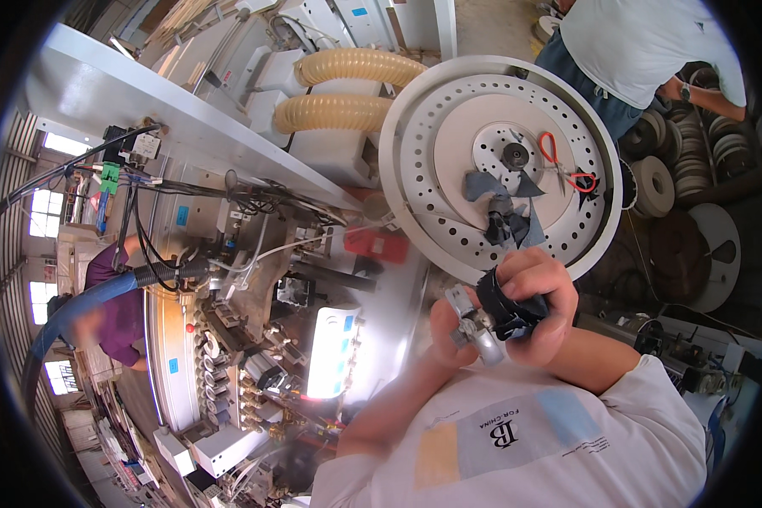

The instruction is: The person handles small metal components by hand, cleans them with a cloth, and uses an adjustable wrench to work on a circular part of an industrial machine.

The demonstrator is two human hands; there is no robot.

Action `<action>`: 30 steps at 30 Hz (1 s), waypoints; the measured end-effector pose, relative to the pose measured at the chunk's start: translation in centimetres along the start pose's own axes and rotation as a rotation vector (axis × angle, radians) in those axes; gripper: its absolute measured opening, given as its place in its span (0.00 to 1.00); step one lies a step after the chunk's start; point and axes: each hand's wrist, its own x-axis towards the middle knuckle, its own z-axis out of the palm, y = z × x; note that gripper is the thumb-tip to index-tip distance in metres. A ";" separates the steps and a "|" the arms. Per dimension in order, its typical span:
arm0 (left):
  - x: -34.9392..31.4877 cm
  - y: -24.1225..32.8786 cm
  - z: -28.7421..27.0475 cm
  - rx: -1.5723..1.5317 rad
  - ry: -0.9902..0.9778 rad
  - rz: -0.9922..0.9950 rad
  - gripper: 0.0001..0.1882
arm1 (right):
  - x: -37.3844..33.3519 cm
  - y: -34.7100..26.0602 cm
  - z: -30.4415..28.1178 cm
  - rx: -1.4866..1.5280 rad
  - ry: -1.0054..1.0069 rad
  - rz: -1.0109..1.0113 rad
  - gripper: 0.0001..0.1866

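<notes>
Apparently midway: the right hand [554, 292]'s grip clasps a black piece [508, 306] before the chest, the left hand [449, 334]'s a metal fitting [486, 345] beside it. Scraps [501, 222] on the white disc [389, 161] suggest cutting done; handwork seems unfinished.

The black roll [511, 310] looks like smooth plastic with a slight sheen; the clamp-like fitting [480, 332] beside it is silvery, glossy metal. The perforated disc [427, 158] has a pale, smooth, matt face. On it, the scissors [562, 174] pair metal blades with shiny red plastic handles, and the dark scraps [506, 222] look limp and matt. The yellowish hoses [339, 113] are ribbed, translucent, glossy plastic; the T-shirt [626, 453] is soft, matt cloth.
</notes>
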 end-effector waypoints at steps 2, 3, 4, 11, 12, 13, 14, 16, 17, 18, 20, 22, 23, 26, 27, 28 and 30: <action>0.4 0.2 0.5 -0.014 0.029 0.009 0.16 | 0.2 0.0 -0.2 -0.077 -0.037 -0.051 0.24; 0.3 0.2 0.6 0.011 0.045 -0.013 0.15 | 0.5 -0.2 -0.2 -0.147 -0.053 -0.076 0.23; 0.2 0.1 0.6 0.038 0.061 -0.033 0.15 | 0.7 -0.2 -0.2 -0.214 -0.070 -0.103 0.23; -1.6 -1.2 -0.4 0.457 0.122 -0.206 0.11 | 1.8 0.0 -1.3 -0.416 -0.025 -0.083 0.20; -1.1 -0.6 -0.2 0.549 0.128 -0.169 0.12 | 1.9 0.0 -1.2 -0.421 -0.020 -0.087 0.20; -0.4 1.3 0.3 0.627 0.109 -0.200 0.12 | 1.9 0.1 -1.3 -0.427 -0.015 -0.088 0.19; -0.2 1.7 0.2 0.666 0.102 -0.185 0.13 | 1.9 0.0 -1.3 -0.431 -0.011 -0.089 0.19; -0.2 1.8 -0.1 0.708 0.107 -0.117 0.14 | 1.8 -0.4 -1.2 -0.433 -0.016 -0.058 0.17; -0.2 1.8 -0.3 0.735 0.118 -0.063 0.14 | 1.7 -0.9 -1.1 -0.441 -0.016 -0.001 0.17; 0.0 1.8 -0.5 0.765 0.128 -0.006 0.14 | 1.7 -1.3 -1.1 -0.448 -0.015 0.057 0.17; 0.8 2.8 -0.7 0.869 0.144 0.101 0.14 | 1.8 -1.4 -0.8 -0.432 -0.007 0.102 0.17; 0.9 3.3 -0.8 0.904 0.168 0.060 0.13 | 1.7 -1.3 -0.9 -0.410 0.004 0.214 0.17; 0.8 3.4 -0.8 0.921 0.180 0.038 0.13 | 1.4 -1.1 -1.0 -0.397 0.011 0.304 0.17; 0.4 2.5 -1.9 0.968 0.178 0.032 0.13 | 0.8 -0.2 -1.4 -0.296 0.010 0.544 0.18; 0.0 2.4 -2.5 1.030 0.156 -0.008 0.12 | 0.6 0.2 -1.5 -0.247 0.009 0.611 0.18; -0.2 2.2 -3.2 1.054 0.133 -0.018 0.12 | 0.4 0.6 -1.6 -0.198 0.010 0.677 0.18; -0.6 1.9 -4.4 1.101 0.086 -0.037 0.12 | -0.3 1.2 -2.0 -0.110 0.028 0.872 0.18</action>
